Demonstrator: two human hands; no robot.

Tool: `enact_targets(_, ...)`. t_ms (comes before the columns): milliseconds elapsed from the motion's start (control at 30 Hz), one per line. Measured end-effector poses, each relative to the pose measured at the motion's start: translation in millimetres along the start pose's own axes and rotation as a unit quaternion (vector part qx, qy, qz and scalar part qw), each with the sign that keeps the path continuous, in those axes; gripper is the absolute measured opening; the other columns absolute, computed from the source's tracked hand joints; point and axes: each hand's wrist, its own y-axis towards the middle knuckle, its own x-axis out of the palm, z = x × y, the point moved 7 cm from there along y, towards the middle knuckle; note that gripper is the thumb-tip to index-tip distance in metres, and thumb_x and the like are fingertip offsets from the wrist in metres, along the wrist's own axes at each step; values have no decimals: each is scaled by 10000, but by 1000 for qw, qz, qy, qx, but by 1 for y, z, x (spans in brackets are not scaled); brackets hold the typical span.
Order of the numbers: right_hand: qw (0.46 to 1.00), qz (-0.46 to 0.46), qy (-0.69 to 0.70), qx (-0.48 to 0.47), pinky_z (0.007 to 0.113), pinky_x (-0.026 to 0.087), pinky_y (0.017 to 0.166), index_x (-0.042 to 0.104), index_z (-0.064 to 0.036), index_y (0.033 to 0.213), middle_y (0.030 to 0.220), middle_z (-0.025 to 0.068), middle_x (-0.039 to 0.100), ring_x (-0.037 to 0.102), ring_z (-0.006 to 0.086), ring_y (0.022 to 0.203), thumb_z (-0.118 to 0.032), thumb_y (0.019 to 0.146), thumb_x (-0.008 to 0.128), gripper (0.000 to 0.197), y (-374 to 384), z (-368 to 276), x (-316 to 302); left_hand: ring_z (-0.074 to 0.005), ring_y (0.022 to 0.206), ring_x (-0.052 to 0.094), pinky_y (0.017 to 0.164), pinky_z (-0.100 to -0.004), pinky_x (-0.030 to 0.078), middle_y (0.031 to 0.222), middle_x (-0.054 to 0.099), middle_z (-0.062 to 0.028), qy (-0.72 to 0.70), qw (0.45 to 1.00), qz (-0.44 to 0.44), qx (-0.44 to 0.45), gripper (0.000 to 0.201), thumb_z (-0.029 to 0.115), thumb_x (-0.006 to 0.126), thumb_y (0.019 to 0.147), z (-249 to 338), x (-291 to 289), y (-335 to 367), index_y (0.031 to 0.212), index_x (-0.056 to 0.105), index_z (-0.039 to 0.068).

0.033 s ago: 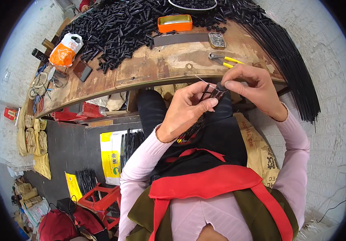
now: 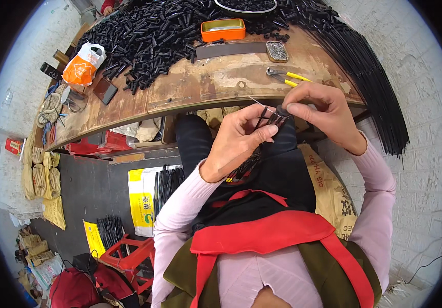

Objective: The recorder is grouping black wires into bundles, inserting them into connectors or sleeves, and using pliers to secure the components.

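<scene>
My left hand point(image 2: 241, 134) is closed round a short, shiny black tube-like piece point(image 2: 278, 120) above my lap. A thin pale wire or needle point(image 2: 260, 103) sticks out past its fingers, beside a thin black strip. At the upper end of the black piece, my right hand point(image 2: 321, 109) pinches with thumb and forefinger at a dark round tip. Whether that tip is a separate part, I cannot tell. Below my left hand, a bunch of thin black rods point(image 2: 245, 167) lies against the dark apron. Yellow-handled pliers point(image 2: 287, 76) rest on the table just beyond my right hand.
On the wooden table point(image 2: 195, 90) lie a heap of black tubes point(image 2: 149, 38), an orange tin point(image 2: 223, 31), a small tin of metal bits point(image 2: 277, 52) and a dark flat bar point(image 2: 231, 50). Long black rods point(image 2: 370, 82) overhang at right. A red stool point(image 2: 133, 259) stands lower left.
</scene>
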Motion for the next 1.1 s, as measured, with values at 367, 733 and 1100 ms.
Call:
enact_targets(367, 993, 51, -61, -92, 306, 440, 868, 616, -25, 848, 904, 60, 615, 579, 179, 917, 53, 719, 780, 223, -14, -6, -2, -74, 892, 594, 785, -214, 490, 998, 653, -30, -59, 997, 35, 31, 260, -7, 685, 885, -1, 19, 0, 1135, 614, -19)
enact_targets(733, 993, 35, 75, -82, 369, 457, 931, 653, -35, 842, 956, 78, 654, 611, 222, 991, 23, 677, 832, 250, -36, 23, -38, -105, 870, 637, 830, -256, 512, 942, 687, -38, -72, 997, -8, -37, 155, 66, 738, 862, -25, 37, 28, 993, 680, 7)
enact_targets(1100, 977, 19, 205, -60, 462, 460, 973, 658, -37, 850, 912, 101, 693, 642, 272, 1006, 11, 693, 816, 228, -45, 54, -56, -99, 829, 634, 717, -257, 509, 890, 687, -48, 31, 999, 20, 15, 187, 30, 762, 816, -37, 56, 45, 967, 664, -18)
